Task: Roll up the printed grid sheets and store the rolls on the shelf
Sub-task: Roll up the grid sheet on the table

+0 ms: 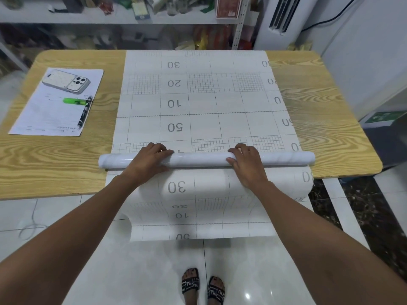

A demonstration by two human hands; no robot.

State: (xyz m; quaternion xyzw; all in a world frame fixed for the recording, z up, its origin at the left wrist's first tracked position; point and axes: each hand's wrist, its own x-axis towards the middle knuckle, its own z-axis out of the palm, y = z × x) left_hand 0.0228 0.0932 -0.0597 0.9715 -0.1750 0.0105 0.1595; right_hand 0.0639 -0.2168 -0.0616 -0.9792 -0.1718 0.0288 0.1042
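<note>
A printed grid sheet [198, 95] lies flat across the wooden table [44, 155], with numbers 30, 20, 10, 50 down its middle. Near the front edge a white roll [200, 159] lies crosswise on the sheet. My left hand [149, 158] grips the roll left of its middle, fingers curled over the top. My right hand [246, 160] grips it right of the middle in the same way. More grid sheet [198, 203] hangs over the table's front edge toward the floor, curling at the bottom.
On the table's left lie a paper form [39, 115], a phone [67, 81], a green highlighter [74, 101] and a pen [84, 113]. A cluttered shelf [110, 18] stands behind the table. An air conditioner unit [279, 16] is at the back right. My sandalled feet [202, 285] stand on tiles.
</note>
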